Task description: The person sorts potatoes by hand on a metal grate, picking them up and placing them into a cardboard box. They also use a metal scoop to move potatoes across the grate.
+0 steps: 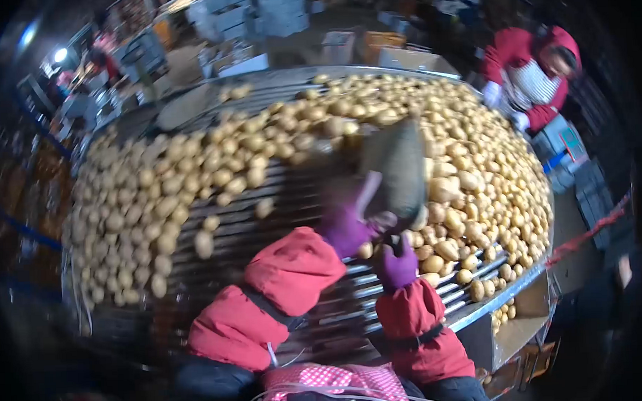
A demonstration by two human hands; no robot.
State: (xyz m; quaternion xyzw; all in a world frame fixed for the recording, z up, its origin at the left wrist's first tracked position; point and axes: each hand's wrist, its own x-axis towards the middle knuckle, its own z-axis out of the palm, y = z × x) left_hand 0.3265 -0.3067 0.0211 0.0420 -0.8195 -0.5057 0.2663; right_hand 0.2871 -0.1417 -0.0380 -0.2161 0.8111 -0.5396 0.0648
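Scoop [396, 173], long axis pointing forward; right grip [397, 267] closed round near end; left grip [345, 231] against left edge, closure blurred; potatoes [469, 181] beside, rightward.

Potatoes [158, 199] on slatted table [293, 226] — boxes [408, 58] behind.

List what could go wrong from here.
The dark tool at the right hand could bruise the potatoes if swept hard. Potatoes close to the metal rim might roll off if pushed. Potatoes shoved right could knock the co-worker's gloved hand beside the pile.
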